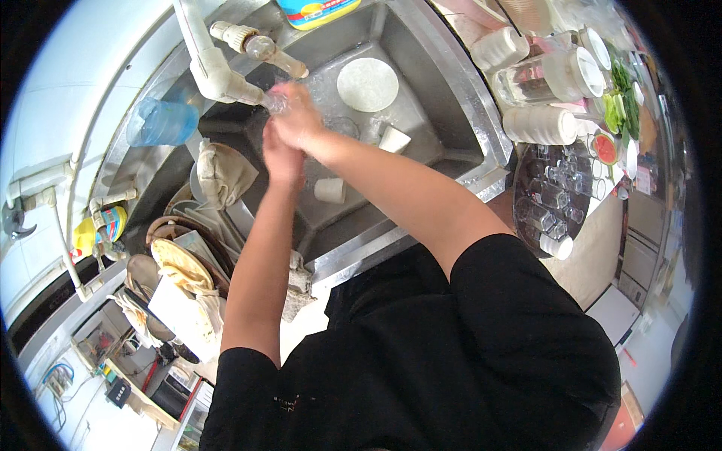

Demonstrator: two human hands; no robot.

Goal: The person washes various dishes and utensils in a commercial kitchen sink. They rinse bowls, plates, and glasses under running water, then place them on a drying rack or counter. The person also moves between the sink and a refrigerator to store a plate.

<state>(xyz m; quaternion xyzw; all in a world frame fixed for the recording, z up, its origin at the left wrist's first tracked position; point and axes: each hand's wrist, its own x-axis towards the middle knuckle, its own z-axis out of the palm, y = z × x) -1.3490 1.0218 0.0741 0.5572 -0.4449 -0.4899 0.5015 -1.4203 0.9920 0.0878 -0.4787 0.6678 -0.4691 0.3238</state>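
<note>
Both my hands are raised over a stainless steel sink (434,73), under water running from a white plastic pipe spout (225,79). My right hand (296,115) is blurred and lies above and against my left hand (282,152). Something pinkish and clear shows at the fingertips of my right hand; whether it is held cannot be made out. The fingers of my left hand are partly hidden. On the sink floor lie a round white disc or plate (368,84), a white cup (394,140) on its side, and another white cup (330,190) nearer to me.
A blue plastic container (163,122) stands on the left ledge, beside a cloth (223,175) and stacked dishes (192,265). On the right are stacked white cups (538,125), clear jars (541,76) and a dark round tray (524,220) of small glasses. A second tap (282,59) juts over the sink.
</note>
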